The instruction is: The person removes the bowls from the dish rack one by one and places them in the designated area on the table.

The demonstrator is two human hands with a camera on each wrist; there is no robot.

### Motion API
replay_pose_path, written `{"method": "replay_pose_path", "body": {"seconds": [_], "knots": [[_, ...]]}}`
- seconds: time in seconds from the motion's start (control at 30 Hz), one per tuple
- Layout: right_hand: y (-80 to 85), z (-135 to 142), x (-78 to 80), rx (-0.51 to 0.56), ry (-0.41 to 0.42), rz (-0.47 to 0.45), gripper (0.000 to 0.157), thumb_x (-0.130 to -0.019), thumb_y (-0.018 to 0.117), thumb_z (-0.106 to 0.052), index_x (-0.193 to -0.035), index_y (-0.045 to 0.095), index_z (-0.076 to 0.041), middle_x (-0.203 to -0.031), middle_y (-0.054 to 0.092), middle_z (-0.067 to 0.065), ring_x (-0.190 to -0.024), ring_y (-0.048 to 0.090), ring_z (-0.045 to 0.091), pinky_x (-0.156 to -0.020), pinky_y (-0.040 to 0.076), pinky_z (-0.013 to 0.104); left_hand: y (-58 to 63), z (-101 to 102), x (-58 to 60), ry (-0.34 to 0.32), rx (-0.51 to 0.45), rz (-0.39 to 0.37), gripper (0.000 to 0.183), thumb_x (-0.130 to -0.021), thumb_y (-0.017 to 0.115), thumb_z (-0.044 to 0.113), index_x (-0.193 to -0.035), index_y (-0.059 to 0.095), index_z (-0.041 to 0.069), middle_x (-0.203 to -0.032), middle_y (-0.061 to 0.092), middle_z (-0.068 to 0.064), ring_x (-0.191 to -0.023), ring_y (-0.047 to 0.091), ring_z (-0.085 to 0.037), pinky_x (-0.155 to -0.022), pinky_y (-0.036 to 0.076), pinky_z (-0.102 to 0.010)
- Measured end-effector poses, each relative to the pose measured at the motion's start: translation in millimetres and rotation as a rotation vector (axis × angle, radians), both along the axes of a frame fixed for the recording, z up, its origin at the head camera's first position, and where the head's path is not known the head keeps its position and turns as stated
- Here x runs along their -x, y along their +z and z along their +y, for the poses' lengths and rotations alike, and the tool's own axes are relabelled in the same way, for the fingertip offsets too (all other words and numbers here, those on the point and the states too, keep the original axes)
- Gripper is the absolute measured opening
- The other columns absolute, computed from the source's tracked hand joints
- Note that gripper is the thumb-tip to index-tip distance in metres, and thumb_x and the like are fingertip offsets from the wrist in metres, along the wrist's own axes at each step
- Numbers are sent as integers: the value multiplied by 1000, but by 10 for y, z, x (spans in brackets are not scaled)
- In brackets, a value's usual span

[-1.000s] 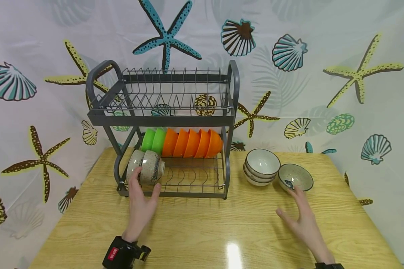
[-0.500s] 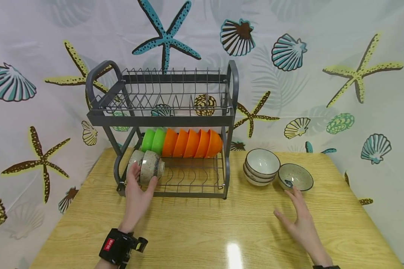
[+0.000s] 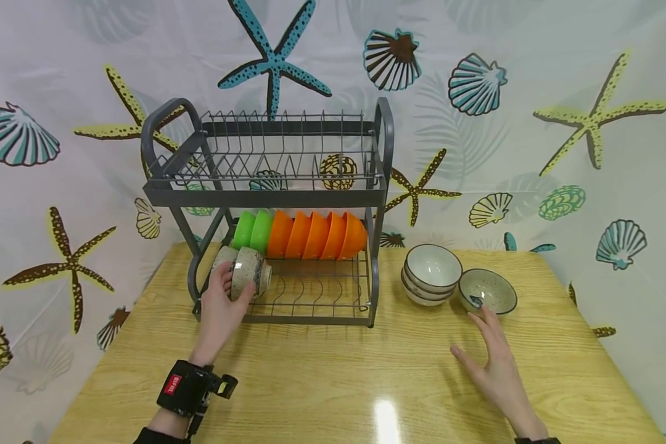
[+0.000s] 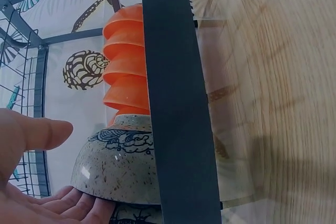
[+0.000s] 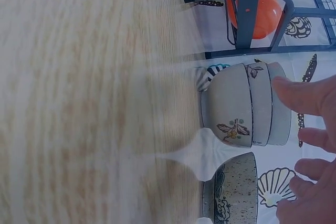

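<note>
Two speckled ceramic bowls stand on their sides, nested, at the left of the dish rack's lower tier. My left hand (image 3: 222, 314) is at the front speckled bowl (image 3: 247, 273). In the left wrist view its fingers (image 4: 79, 203) lie along that bowl's rim, while the thumb stands apart from the bowl. The rear speckled bowl (image 3: 222, 259) is partly hidden. My right hand (image 3: 496, 364) hovers with spread fingers before a single speckled bowl (image 3: 488, 291) on the table. In the right wrist view this hand holds nothing. Beside that bowl is a stack of white bowls (image 3: 433, 271).
The two-tier dark metal dish rack (image 3: 266, 198) stands on the wooden table (image 3: 333, 376). Green bowls (image 3: 252, 231) and several orange bowls (image 3: 316, 236) line the back of its lower tier. A patterned cloth (image 3: 533, 123) hangs behind.
My left hand has moved slightly left and up, bringing its fingers to the front speckled bowl's rim and its thumb nearer the side. My right hand has barely shifted left.
</note>
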State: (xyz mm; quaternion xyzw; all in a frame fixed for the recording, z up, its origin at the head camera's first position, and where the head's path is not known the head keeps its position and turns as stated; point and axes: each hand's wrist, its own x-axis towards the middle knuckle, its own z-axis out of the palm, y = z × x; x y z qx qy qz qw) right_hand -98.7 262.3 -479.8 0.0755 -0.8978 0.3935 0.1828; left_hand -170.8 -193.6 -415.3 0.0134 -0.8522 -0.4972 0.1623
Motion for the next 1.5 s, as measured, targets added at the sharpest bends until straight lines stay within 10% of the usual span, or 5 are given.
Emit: {"method": "replay_pose_path", "body": {"seconds": [0.47,0.7,0.87,1.03,1.5], "knots": [[-43,2,26,7,-5,56,66,-83,78,-3,-142,48,6,-163,23,30,-149,18,57,-109,21,82,85,-27,129,25,79,-61,58,-95,69,14,-142,47,-12,-130,61,-36,-121,62,-46,-101,53,-56],[-48,-5,31,15,-4,71,66,-83,78,-3,-141,49,5,-162,24,31,-149,19,55,-110,20,81,120,-45,192,13,138,-65,48,-94,70,15,-133,58,-9,-110,72,-31,-87,71,-38,-60,49,-24],[-50,-11,26,17,-7,65,67,-81,79,-3,-141,49,6,-162,24,31,-149,19,56,-110,20,82,129,-48,213,30,141,-81,44,-94,72,17,-128,62,-9,-105,73,-30,-73,68,-25,-55,44,-20],[-35,-10,21,18,-13,69,67,-82,79,-3,-141,49,7,-163,23,30,-148,18,58,-110,20,82,112,-49,220,26,95,-80,35,-94,72,15,-120,65,-8,-96,73,-29,-57,55,-4,-48,37,-20],[35,12,6,47,-31,-3,67,-85,78,-9,-144,47,3,-166,20,25,-149,18,57,-110,18,82,32,-49,210,-24,-125,-113,26,-97,68,14,-114,62,-5,-104,70,-27,-70,64,-1,-58,47,-17]]}}
